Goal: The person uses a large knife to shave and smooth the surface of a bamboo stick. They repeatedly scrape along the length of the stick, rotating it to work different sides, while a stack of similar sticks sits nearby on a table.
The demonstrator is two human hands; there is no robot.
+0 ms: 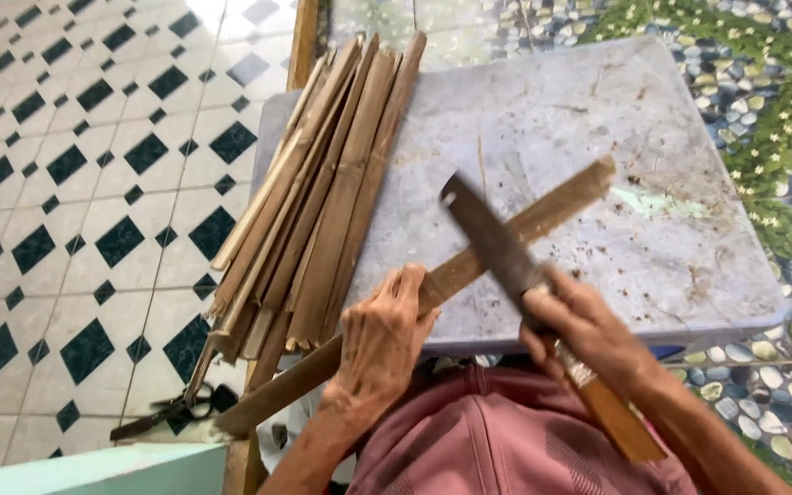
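My left hand [382, 335] grips a long brown bamboo strip [552, 206] that lies slanted across the grey table top [598, 119]. My right hand [584, 330] holds a big knife by its wooden handle [621, 417]. The dark knife blade [488, 234] rests across the strip, a little right of my left hand. A stack of several split bamboo strips [323, 192] lies on the table's left side, beside my left hand.
Black scissors [171, 412] lie on the black-and-white tiled floor [75, 183] at lower left. A pebble-and-flower patterned floor covering [781, 110] lies right of the table. My pink-clothed lap [497, 440] fills the bottom middle.
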